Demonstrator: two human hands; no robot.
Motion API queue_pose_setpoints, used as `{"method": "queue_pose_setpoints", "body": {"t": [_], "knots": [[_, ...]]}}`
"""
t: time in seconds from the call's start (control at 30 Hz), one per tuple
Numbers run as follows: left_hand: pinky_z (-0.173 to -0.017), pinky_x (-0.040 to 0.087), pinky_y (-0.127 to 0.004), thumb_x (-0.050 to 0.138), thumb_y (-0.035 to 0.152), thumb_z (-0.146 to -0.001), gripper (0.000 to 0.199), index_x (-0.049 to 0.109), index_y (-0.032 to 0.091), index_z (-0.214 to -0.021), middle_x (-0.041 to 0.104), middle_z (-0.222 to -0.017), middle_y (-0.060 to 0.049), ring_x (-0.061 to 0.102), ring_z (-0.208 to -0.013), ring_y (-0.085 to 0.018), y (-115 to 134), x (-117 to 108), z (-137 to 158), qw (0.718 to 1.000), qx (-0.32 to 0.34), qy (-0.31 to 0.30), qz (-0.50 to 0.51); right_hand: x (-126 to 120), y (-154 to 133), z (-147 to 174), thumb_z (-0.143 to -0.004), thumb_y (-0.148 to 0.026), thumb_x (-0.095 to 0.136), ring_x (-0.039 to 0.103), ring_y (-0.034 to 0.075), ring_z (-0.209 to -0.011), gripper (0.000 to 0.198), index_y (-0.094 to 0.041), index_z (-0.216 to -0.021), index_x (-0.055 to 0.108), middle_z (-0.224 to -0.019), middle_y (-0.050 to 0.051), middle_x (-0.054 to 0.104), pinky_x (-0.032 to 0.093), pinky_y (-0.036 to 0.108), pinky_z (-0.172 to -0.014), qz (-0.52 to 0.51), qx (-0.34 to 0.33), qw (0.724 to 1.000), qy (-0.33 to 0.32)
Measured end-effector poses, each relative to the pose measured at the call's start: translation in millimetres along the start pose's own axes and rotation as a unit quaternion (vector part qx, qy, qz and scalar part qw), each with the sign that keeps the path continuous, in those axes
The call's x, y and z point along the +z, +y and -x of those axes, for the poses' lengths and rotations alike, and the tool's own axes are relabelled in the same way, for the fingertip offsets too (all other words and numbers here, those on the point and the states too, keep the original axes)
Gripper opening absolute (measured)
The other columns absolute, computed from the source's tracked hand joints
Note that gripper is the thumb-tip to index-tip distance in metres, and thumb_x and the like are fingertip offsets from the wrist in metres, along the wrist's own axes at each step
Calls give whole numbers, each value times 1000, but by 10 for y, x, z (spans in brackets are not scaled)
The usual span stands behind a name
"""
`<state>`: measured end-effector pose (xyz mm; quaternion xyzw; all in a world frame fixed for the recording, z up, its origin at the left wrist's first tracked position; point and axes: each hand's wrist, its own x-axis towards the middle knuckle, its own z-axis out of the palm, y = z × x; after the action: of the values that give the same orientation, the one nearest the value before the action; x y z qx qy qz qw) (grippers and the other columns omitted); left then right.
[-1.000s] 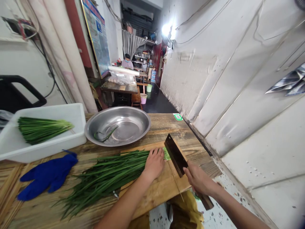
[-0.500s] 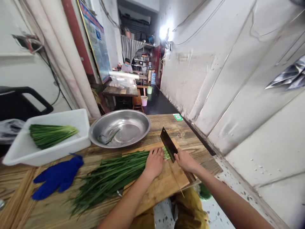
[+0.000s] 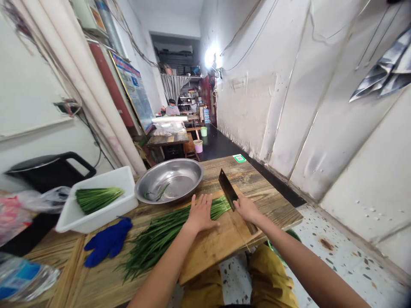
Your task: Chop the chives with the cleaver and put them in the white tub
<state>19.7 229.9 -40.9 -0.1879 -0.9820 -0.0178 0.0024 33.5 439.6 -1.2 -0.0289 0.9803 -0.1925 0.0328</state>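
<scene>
A bundle of garlic chives [image 3: 163,231] lies across the wooden cutting board [image 3: 205,256], pale stem ends to the right and dark leaves trailing onto the table. My left hand [image 3: 202,214] rests on the bundle, fingers spread and thumb out towards the board. In my right hand [image 3: 247,208] is a cleaver [image 3: 227,188], its dark blade upright at the pale ends of the stems. Whether the edge touches them I cannot tell. Behind the board stands a steel basin [image 3: 171,179] with a few loose green strands inside.
A white plastic tub [image 3: 96,220] holds another bunch of chives [image 3: 98,199]. In front of it lies a blue glove [image 3: 109,241]. A plastic bottle [image 3: 27,278] and a black kettle [image 3: 48,167] are at left. A masked person [image 3: 172,109] sits far back.
My left hand has slid back along the chives, away from the blade, and its fingers have spread. My right hand still grips the cleaver near the stem ends. The view has shifted left.
</scene>
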Motion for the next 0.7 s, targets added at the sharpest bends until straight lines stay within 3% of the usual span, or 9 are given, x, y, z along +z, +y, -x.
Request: {"method": "queue_pose_setpoints", "body": {"t": [0.13, 0.3, 0.53, 0.7], "knots": [[-119, -5, -58, 67, 66, -64, 119, 18, 8, -155, 23, -159, -18, 18, -149, -31, -173, -209, 121, 998, -23, -55, 8, -17, 99, 75, -99, -27, 39, 68, 19, -86, 25, -12, -108, 57, -92, 11, 72, 38, 26, -69, -29, 1, 999, 46], [-120, -6, -56, 64, 68, -65, 117, 17, 10, -155, 17, -161, -15, 15, -150, -28, -175, -182, 213, 997, -31, -68, 22, -122, 409, 55, -97, -34, 44, 69, 23, -82, 24, -15, -108, 54, -88, 12, 73, 37, 28, -63, 54, 26, 991, 121], [-122, -4, -53, 58, 59, -69, 111, 13, 5, -155, 16, -162, -13, 15, -150, -26, -236, -18, 402, 995, -82, -49, 29, 68, 1029, -137, -96, -26, 44, 70, 29, -87, 26, -11, -117, 49, -94, 16, 70, 47, 34, -66, 190, 67, 976, 80], [-123, 0, -51, 56, 55, -72, 106, 14, 4, -155, 18, -161, -13, 18, -150, -25, -248, 17, 442, 995, -87, -38, 31, 237, 1201, -238, -97, -26, 45, 70, 28, -90, 30, -11, -123, 47, -95, 17, 70, 49, 34, -68, 204, 74, 974, 68]]}}
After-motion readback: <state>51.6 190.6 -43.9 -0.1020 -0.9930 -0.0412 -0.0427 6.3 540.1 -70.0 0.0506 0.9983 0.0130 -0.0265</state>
